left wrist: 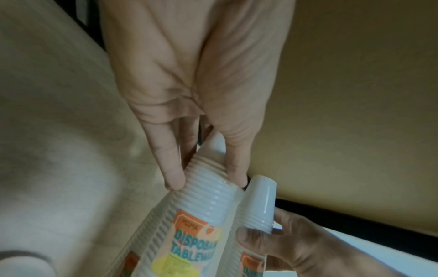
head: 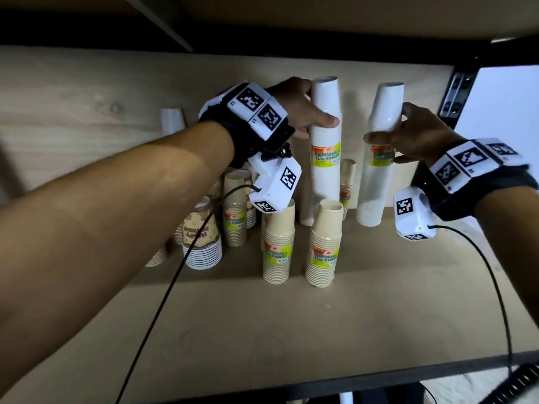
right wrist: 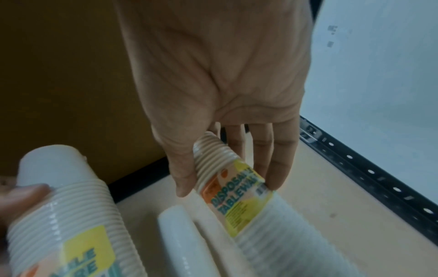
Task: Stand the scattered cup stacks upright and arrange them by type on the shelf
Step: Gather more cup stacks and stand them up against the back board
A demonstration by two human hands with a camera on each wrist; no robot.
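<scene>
Two tall white cup stacks in labelled sleeves stand at the back of the wooden shelf (head: pixel 291 316). My left hand (head: pixel 315 112) grips the left white stack (head: pixel 325 176) near its top, thumb in front and fingers behind; in the left wrist view my fingers (left wrist: pixel 173 168) pinch that stack (left wrist: pixel 208 196). The right white stack (head: pixel 379 182) leans slightly left, and my right hand (head: pixel 408 135) grips its upper part. The right wrist view shows thumb and fingers (right wrist: pixel 275 168) around that stack (right wrist: pixel 227 178). Two beige stacks (head: pixel 278 243) (head: pixel 323 243) stand upright in front.
A brown patterned stack (head: pixel 202 234) and more beige stacks (head: pixel 234 211) crowd the left. A small beige stack (head: pixel 347 182) stands between the white ones, another white stack (head: pixel 306 205) behind them. A black metal upright (head: pixel 455 91) bounds the shelf's right end. The upper shelf hangs close overhead.
</scene>
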